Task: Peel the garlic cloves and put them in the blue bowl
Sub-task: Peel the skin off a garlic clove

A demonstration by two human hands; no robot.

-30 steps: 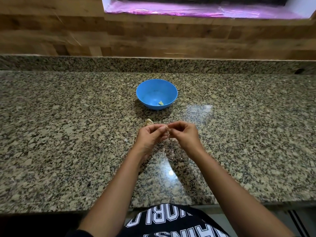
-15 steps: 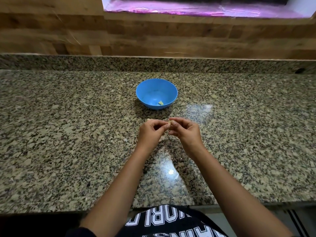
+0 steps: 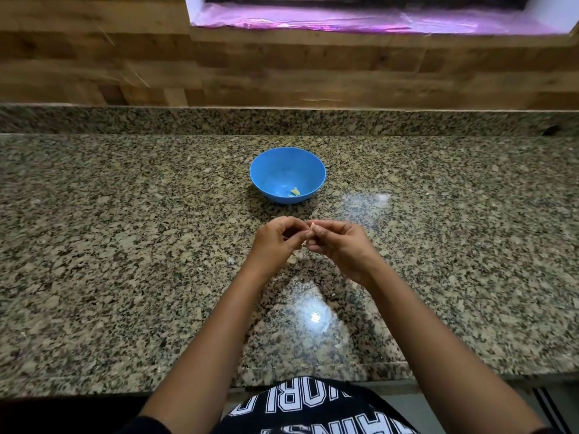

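Garlic clove, seen only as a small pale tip, sits pinched between the two hands where their fingertips meet, held a little above the granite countertop. Most of it is hidden by the fingers, so how much skin remains on it cannot be told. The left hand has its fingers curled in, with thumb and forefinger closed on the clove from the left side. The right hand is curled the same way and nips the clove from the right, its knuckles turned up toward the camera. Both forearms reach forward from the bottom of the view and converge at that point. The blue bowl stands upright on the counter just beyond the hands, apart from them and roughly in line with the spot where they meet. Inside it, low against the near wall, lies a small yellowish clove. A few pale flecks lie on the stone near the left wrist. Behind the counter rises a wooden wall, and above it a sill covered with pink film.
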